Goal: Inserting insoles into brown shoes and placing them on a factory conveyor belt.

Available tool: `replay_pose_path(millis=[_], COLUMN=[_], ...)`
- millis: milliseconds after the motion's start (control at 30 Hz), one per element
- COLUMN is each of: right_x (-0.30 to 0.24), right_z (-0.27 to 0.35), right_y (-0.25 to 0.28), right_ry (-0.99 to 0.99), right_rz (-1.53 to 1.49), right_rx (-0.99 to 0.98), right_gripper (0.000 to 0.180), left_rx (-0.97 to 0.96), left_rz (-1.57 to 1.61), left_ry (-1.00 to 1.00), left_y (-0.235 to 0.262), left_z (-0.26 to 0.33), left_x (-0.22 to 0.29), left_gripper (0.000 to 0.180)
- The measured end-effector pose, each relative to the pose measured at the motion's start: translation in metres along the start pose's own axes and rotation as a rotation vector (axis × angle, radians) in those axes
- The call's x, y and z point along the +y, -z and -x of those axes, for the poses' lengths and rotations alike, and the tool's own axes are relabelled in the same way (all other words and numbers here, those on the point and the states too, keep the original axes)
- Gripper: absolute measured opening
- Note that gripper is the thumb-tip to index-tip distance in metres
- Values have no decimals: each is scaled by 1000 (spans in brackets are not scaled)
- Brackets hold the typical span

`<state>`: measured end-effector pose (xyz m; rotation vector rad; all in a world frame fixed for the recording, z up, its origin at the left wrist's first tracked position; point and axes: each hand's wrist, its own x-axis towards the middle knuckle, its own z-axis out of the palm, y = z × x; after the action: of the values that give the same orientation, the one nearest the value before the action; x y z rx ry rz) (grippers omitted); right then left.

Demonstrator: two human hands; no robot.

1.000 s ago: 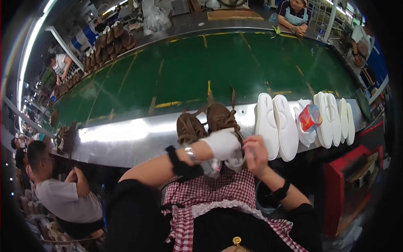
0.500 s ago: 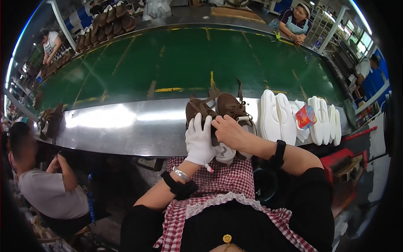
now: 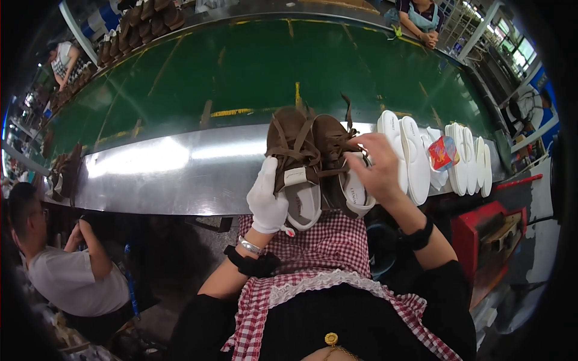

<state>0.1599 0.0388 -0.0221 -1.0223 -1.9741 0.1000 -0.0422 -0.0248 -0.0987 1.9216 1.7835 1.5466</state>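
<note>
A pair of brown lace-up shoes stands side by side at the near edge of the metal worktop, toes pointing away from me. My left hand (image 3: 267, 195), in a white glove, grips the outer side of the left shoe (image 3: 289, 135), whose tongue bears a pale label. Just over the laces of the right shoe (image 3: 328, 139) is my bare right hand (image 3: 379, 165), slightly blurred, fingers bent and apart with nothing visible between them. Both shoes have pale insoles and loose brown laces.
White soles (image 3: 415, 162) lie to the right, with a red-and-blue packet (image 3: 442, 153) among them. A green conveyor belt (image 3: 253, 72) runs beyond the metal worktop (image 3: 174, 180). More brown shoes (image 3: 66, 171) stand at the left. A seated person (image 3: 72, 271) is close on my left.
The gloved hand has shifted left, off the shoe tops to the left shoe's side. My right hand has moved right and its fingers have spread. Both shoe openings now show.
</note>
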Motion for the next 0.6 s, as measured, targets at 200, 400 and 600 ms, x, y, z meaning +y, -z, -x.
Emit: replay_pose_path(millis=[200,400,600], right_x=[49,48,30], right_z=[59,73,78], right_y=[10,2,0], right_ry=[-406,-561,-320], right_rz=[323,47,55], right_rx=[-295,-244,48], right_gripper=[23,24,25], left_rx=[125,153,107], left_rz=[-42,-29,-28], left_ry=[-270,-338,-216], left_y=[22,33,33], left_z=[-8,-7,-1], left_x=[7,10,15], left_gripper=[60,53,57])
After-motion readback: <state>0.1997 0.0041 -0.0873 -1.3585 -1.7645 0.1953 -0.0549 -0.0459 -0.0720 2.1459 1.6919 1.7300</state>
